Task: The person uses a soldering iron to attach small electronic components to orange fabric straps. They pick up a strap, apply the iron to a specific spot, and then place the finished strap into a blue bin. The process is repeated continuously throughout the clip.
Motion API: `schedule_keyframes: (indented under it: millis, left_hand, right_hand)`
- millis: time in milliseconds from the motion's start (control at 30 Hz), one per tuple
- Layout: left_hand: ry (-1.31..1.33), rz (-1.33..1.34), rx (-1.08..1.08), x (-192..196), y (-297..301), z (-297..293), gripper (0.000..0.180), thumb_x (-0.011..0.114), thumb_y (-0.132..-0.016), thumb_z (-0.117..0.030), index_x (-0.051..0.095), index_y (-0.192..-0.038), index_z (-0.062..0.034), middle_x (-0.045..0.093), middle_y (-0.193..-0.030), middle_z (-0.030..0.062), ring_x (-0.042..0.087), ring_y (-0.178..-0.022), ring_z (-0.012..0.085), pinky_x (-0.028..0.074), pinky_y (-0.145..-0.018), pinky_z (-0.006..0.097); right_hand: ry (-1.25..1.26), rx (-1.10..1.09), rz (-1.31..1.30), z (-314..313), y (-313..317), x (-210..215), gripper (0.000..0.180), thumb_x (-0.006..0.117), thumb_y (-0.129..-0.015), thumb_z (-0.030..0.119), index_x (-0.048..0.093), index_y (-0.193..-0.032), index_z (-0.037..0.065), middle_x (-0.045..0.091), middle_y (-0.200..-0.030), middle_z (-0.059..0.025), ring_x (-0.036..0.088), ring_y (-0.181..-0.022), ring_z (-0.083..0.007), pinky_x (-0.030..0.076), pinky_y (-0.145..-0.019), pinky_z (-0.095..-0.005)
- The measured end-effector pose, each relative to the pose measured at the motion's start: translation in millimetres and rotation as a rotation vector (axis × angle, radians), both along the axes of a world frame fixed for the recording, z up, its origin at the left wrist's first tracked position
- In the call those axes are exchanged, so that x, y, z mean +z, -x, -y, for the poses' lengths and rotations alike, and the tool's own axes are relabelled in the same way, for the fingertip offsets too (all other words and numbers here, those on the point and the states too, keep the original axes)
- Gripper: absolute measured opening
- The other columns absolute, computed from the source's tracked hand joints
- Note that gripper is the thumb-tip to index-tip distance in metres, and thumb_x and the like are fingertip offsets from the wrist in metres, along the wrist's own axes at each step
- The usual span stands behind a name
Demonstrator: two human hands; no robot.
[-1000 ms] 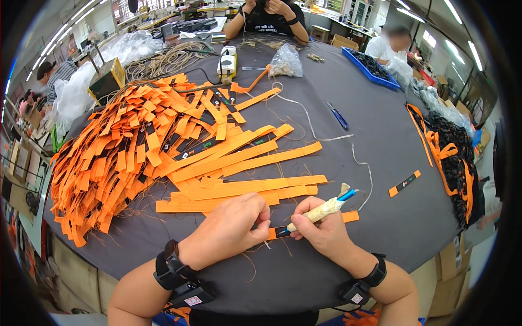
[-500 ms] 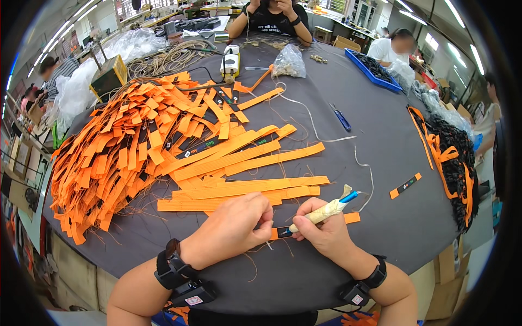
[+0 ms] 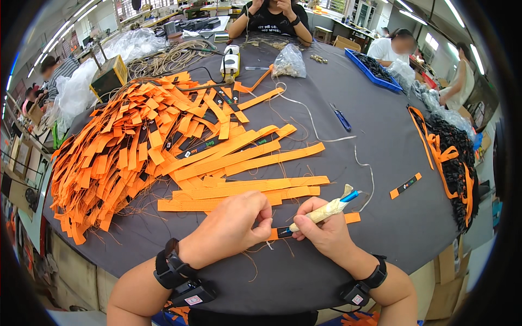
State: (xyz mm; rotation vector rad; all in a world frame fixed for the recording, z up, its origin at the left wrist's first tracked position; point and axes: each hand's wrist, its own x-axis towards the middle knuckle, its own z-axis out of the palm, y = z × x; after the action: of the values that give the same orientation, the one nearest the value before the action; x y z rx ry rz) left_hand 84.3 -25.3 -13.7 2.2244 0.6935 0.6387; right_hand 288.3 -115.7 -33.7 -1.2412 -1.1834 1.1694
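In front of me lies an orange webbing strap (image 3: 352,217) with a black label (image 3: 283,232), partly covered by my hands. My left hand (image 3: 235,221) is closed, thumb and fingertips pinched at the strap's left end beside the label. My right hand (image 3: 326,232) grips a pen-shaped tool (image 3: 321,213) wrapped in cream tape, with a blue rear end and a thin pale wire. The tool's tip points down-left at the label; whether it touches is too small to tell. Loose threads hang below the strap. Several flat orange straps (image 3: 255,187) lie just beyond my hands.
A large heap of orange straps (image 3: 119,146) covers the left. To the right are one short labelled strap (image 3: 405,186), blue-handled snips (image 3: 341,118), a black-and-orange pile (image 3: 451,168) and a blue tray (image 3: 375,70). A person (image 3: 270,22) sits across the table.
My left hand has shifted very slightly; the right hand and tool hold nearly still at the label. At the far right, a standing person has come further into view.
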Motion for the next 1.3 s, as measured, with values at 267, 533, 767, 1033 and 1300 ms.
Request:
schedule_keyframes:
  millis: [267, 533, 767, 1033, 1300]
  left_hand:
    - [-0.543, -0.260, 0.396, 0, 17, -18, 0.013, 0.070, -0.080, -0.006, 0.059, -0.087, -0.0021, 0.058, -0.087, 0.0113, 0.059, -0.084, 0.0294, 0.049, -0.073, 0.037]
    - [-0.251, -0.141, -0.034, -8, -1, 5, 0.012, 0.072, -0.079, -0.010, 0.065, -0.088, -0.0063, 0.054, -0.091, 0.0087, 0.053, -0.091, 0.0274, 0.043, -0.079, 0.038]
    - [-0.268, -0.191, -0.030, -10, -3, 7, 0.010, 0.072, -0.078, -0.011, 0.064, -0.083, -0.0088, 0.053, -0.087, 0.0064, 0.053, -0.088, 0.0250, 0.037, -0.076, 0.037]
    - [-0.284, -0.142, -0.011, -14, -6, 7, 0.012, 0.073, -0.075, -0.010, 0.061, -0.078, -0.0098, 0.052, -0.081, 0.0049, 0.053, -0.082, 0.0229, 0.034, -0.073, 0.036]
    - [-0.263, -0.114, -0.004, -11, -8, 9, 0.012, 0.070, -0.074, -0.008, 0.057, -0.076, -0.0091, 0.053, -0.079, 0.0062, 0.056, -0.083, 0.0245, 0.035, -0.075, 0.037]
  right_hand:
    - [0.040, -0.096, -0.118, 0, -3, 2, 0.015, 0.064, -0.096, 0.015, 0.058, -0.092, 0.002, 0.064, -0.078, -0.0037, 0.064, -0.063, -0.0071, 0.054, -0.056, -0.0201]
    - [0.015, -0.063, -0.024, -1, 0, -1, 0.012, 0.061, -0.097, 0.012, 0.056, -0.094, 0.001, 0.065, -0.080, -0.0057, 0.066, -0.066, -0.0086, 0.056, -0.058, -0.0217]
    - [-0.005, -0.035, -0.013, -2, 0, -2, 0.011, 0.062, -0.097, 0.011, 0.057, -0.095, 0.001, 0.065, -0.081, -0.0045, 0.065, -0.067, -0.0075, 0.055, -0.058, -0.0206]
    - [-0.017, -0.038, 0.014, -2, 2, -3, 0.015, 0.067, -0.095, 0.015, 0.059, -0.094, 0.002, 0.061, -0.074, 0.0001, 0.059, -0.064, -0.0034, 0.051, -0.056, -0.0186]
    - [0.001, 0.014, 0.043, -1, -2, -3, 0.011, 0.063, -0.096, 0.012, 0.058, -0.097, 0.002, 0.065, -0.084, -0.0031, 0.065, -0.071, -0.0064, 0.054, -0.061, -0.0194]
